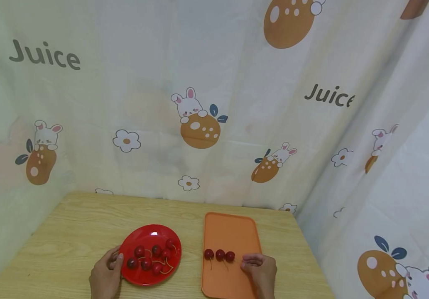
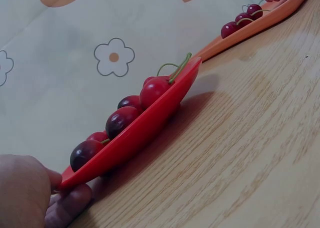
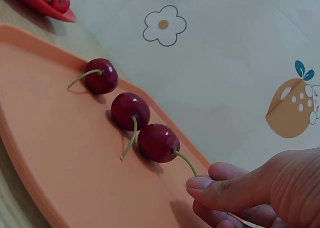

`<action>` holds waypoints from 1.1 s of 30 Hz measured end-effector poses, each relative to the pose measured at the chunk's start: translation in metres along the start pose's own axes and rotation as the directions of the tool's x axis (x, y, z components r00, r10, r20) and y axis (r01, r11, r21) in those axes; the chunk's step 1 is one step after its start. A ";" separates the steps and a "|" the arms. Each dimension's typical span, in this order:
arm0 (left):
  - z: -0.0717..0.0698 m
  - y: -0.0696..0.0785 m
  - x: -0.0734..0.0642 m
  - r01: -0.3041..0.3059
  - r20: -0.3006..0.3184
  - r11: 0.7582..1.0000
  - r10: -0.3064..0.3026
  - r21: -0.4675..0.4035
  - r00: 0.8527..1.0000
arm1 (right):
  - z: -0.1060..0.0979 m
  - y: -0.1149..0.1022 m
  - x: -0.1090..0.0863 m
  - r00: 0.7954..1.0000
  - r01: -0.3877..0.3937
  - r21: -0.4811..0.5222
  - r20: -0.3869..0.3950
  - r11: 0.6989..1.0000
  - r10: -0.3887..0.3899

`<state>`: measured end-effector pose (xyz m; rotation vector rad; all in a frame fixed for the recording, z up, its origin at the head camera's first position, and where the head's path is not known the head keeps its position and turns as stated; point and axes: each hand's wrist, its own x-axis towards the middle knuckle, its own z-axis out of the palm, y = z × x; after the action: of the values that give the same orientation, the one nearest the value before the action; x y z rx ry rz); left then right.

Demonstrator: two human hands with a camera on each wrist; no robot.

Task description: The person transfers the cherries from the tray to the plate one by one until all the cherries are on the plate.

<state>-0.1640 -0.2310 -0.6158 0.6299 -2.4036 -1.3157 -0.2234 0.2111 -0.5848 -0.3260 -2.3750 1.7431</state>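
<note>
At the left, my left hand (image 1: pixel 106 272) grips the rim of a red plate (image 1: pixel 143 236), thumb on top and fingers beneath the edge in the left wrist view. Several dark-red cherries (image 1: pixel 146 264) with green stems lie on that plate. Three more cherries form a row across an orange tray (image 1: pixel 229 232). My right hand (image 1: pixel 261 270) is over the tray's right side. In the right wrist view, its thumb and fingers pinch the stem of the end cherry (image 3: pixel 159 143), which sits against the middle cherry (image 3: pixel 130 111). The third cherry (image 3: pixel 101 76) lies slightly apart.
Plate and tray stand side by side on a light wooden table (image 1: pixel 192 224), with a strip of wood between them. A pale curtain (image 1: pixel 154 166) printed with rabbits, fruit and flowers hangs behind the table and along its sides.
</note>
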 end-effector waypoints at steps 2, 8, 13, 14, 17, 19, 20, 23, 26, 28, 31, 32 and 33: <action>0.000 0.000 0.000 0.006 0.000 1.000 -0.006 -0.002 1.000 | 0.000 0.000 0.000 1.000 -0.020 0.037 0.003 0.999 0.020; 0.000 0.000 0.000 0.015 0.007 1.000 -0.015 -0.005 1.000 | -0.001 0.002 0.002 0.997 -0.073 0.113 0.019 0.991 0.071; -0.001 0.000 0.000 0.011 0.008 1.000 -0.011 -0.006 1.000 | -0.003 0.002 0.003 0.993 -0.117 0.193 0.035 0.974 0.112; -0.001 0.000 0.000 0.009 0.007 1.000 -0.009 -0.006 1.000 | -0.004 0.003 0.003 0.992 -0.128 0.210 0.041 0.969 0.122; -0.001 0.000 0.000 0.007 0.008 1.000 -0.007 -0.010 1.000 | -0.006 0.004 0.005 0.987 -0.156 0.250 0.066 0.955 0.144; -0.001 0.000 0.001 0.005 0.013 1.000 -0.004 -0.013 1.000 | -0.006 0.004 0.005 0.984 -0.175 0.262 0.077 0.949 0.161; -0.001 0.000 0.001 0.002 0.014 1.000 -0.002 -0.015 1.000 | -0.006 0.003 0.005 0.982 -0.188 0.262 0.081 0.947 0.172; -0.001 -0.001 0.001 -0.006 0.019 1.000 0.007 -0.021 1.000 | -0.005 0.002 0.005 0.980 -0.196 0.267 0.087 0.944 0.179; 0.000 -0.002 0.002 -0.011 0.016 1.000 0.011 -0.016 1.000 | -0.003 0.002 0.004 0.980 -0.193 0.282 0.094 0.940 0.173; 0.000 -0.002 0.002 -0.010 0.017 1.000 0.010 -0.017 1.000 | -0.001 0.002 0.004 0.980 -0.191 0.299 0.103 0.935 0.168; 0.001 -0.001 0.001 -0.008 0.014 1.000 0.008 -0.015 1.000 | 0.001 0.002 0.005 0.977 -0.208 0.311 0.112 0.927 0.181; 0.001 0.000 0.001 -0.006 0.016 1.000 0.007 -0.018 1.000 | 0.001 0.001 0.005 0.976 -0.211 0.313 0.115 0.926 0.183; 0.001 0.001 0.001 -0.005 0.016 1.000 0.006 -0.020 1.000 | 0.002 0.001 0.005 0.975 -0.214 0.315 0.118 0.925 0.186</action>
<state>-0.1656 -0.2306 -0.6156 0.6094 -2.4004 -1.3456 -0.2285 0.2111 -0.5857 -0.4657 -2.1153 2.2452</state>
